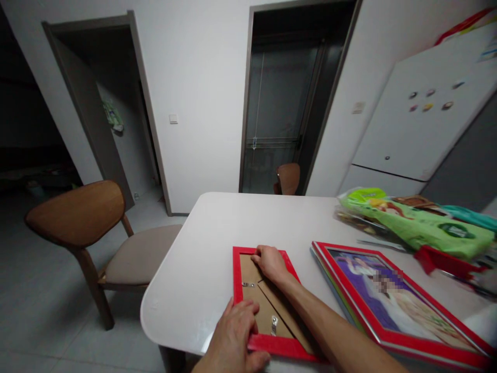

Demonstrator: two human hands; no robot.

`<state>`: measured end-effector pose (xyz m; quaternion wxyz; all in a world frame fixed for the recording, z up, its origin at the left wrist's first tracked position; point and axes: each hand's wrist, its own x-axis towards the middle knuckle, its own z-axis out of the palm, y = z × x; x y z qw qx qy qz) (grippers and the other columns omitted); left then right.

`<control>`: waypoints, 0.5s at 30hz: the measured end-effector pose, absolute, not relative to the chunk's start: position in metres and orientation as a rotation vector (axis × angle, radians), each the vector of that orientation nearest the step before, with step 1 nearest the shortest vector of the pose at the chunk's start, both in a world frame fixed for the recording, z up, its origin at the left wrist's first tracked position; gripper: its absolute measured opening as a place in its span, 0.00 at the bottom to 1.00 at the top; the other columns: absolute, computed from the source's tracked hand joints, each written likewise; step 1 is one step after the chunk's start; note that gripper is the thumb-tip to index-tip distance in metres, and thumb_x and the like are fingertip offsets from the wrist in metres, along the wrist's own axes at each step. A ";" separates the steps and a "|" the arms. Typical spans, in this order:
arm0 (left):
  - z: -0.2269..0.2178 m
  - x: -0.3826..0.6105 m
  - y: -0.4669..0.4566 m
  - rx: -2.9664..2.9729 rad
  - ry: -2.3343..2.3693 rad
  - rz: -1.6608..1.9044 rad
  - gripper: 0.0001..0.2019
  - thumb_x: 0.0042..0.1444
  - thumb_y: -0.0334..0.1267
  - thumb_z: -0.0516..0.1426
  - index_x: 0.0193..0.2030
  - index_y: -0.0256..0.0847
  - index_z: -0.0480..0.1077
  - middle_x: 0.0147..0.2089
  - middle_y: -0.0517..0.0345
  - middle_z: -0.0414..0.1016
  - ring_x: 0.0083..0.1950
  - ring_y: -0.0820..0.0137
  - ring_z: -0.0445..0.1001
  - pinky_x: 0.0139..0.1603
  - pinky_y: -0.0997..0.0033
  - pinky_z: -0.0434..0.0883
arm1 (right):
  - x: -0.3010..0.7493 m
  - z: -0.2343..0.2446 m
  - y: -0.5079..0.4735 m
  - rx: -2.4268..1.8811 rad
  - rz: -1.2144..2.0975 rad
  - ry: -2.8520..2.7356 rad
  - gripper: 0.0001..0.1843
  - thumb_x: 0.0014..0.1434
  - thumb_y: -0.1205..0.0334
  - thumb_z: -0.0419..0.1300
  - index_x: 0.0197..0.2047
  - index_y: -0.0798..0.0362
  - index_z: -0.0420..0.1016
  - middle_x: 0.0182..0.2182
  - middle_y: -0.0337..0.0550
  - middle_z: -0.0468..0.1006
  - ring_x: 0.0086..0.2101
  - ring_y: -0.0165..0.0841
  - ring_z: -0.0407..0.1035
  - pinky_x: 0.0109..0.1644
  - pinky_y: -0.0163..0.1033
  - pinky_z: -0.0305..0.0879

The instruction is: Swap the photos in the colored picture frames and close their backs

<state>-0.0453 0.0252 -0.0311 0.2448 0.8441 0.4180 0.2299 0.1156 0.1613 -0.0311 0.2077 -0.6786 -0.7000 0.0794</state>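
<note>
A red picture frame lies face down on the white table, its brown backing board and small metal hangers showing. My left hand grips the frame's near left corner, thumb along the near edge and fingers over the left side. Across the frame reaches my right arm. My right hand is closed at the far end of the backing, fingertips bent down against it; whatever they pinch is hidden. To the right, a stack of frames is topped by a red framed photo facing up.
On the table's right side lie a green plastic bag, a red object and other clutter. A wooden chair stands at the left; another chair back shows behind the table. A white fridge stands at the right.
</note>
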 end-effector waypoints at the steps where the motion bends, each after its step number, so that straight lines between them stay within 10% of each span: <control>1: -0.032 -0.045 0.025 2.312 1.143 0.623 0.21 0.35 0.31 0.59 0.41 0.36 0.65 0.53 0.47 0.63 0.56 0.59 0.58 0.58 0.54 0.50 | 0.117 -0.030 0.165 -1.918 0.228 -1.927 0.08 0.47 0.60 0.55 0.25 0.54 0.71 0.24 0.46 0.75 0.27 0.33 0.68 0.28 0.33 0.53; 9: -0.030 -0.050 0.026 2.493 1.146 0.540 0.27 0.38 0.33 0.58 0.48 0.31 0.59 0.49 0.41 0.67 0.55 0.58 0.60 0.55 0.51 0.55 | 0.126 -0.021 0.162 -1.967 0.280 -1.735 0.11 0.44 0.56 0.58 0.28 0.55 0.69 0.26 0.50 0.74 0.29 0.37 0.67 0.29 0.35 0.54; 15: -0.051 -0.037 0.029 2.769 1.063 0.659 0.12 0.47 0.41 0.56 0.38 0.41 0.64 0.54 0.47 0.63 0.54 0.56 0.61 0.53 0.49 0.59 | 0.141 -0.005 0.127 -1.718 0.392 -1.622 0.12 0.50 0.56 0.50 0.26 0.54 0.70 0.26 0.45 0.74 0.29 0.32 0.66 0.34 0.35 0.57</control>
